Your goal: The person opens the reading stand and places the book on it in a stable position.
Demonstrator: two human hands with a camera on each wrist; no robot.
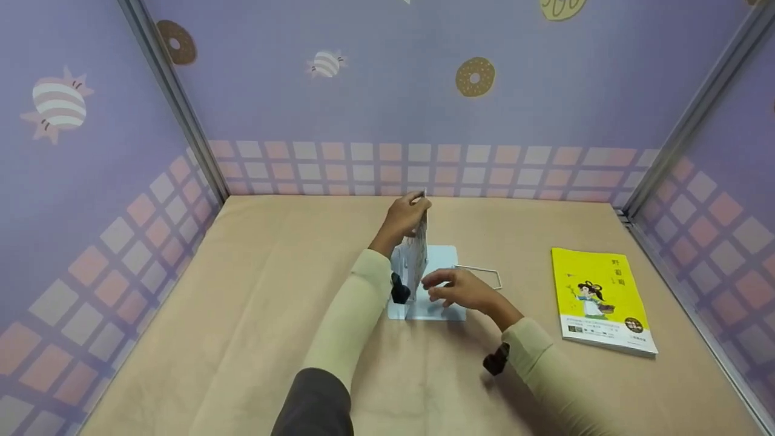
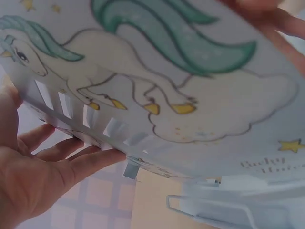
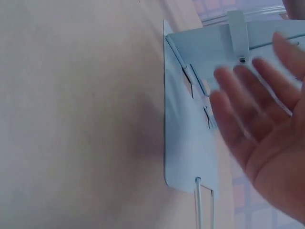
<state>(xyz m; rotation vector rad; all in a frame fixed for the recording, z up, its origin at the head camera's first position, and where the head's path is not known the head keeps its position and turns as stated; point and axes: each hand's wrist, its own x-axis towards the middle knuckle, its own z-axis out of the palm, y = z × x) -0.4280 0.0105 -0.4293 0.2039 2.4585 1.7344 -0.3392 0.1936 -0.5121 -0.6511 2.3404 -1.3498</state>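
Two long pale cream cloth sleeves point(image 1: 348, 318) are reaching in from the near side, and two small black clips point(image 1: 496, 360) are sitting by the wrists. The bare right hand point(image 1: 465, 290) is hovering with its fingers spread and bent a little. It is holding nothing, and I cannot tell if a fingertip is touching the one thin upright panel point(image 1: 417, 263), white-blue with a unicorn picture, just beside it. Under that hand, one flat pale blue metal-looking base point(image 1: 445, 257) is lying in the middle of the tan cloth tabletop point(image 1: 272, 290), and the panel is rising from it. One bent white wire loop point(image 3: 199, 205) is sticking out on the right. Well apart, farther right, one bright yellow paper book point(image 1: 596, 278) is lying flat. The bare left hand point(image 1: 405, 217) is pinching the panel's top edge. Farthest back, one purple wall point(image 1: 387, 109) is showing two whole brown doughnut pictures point(image 1: 466, 77).
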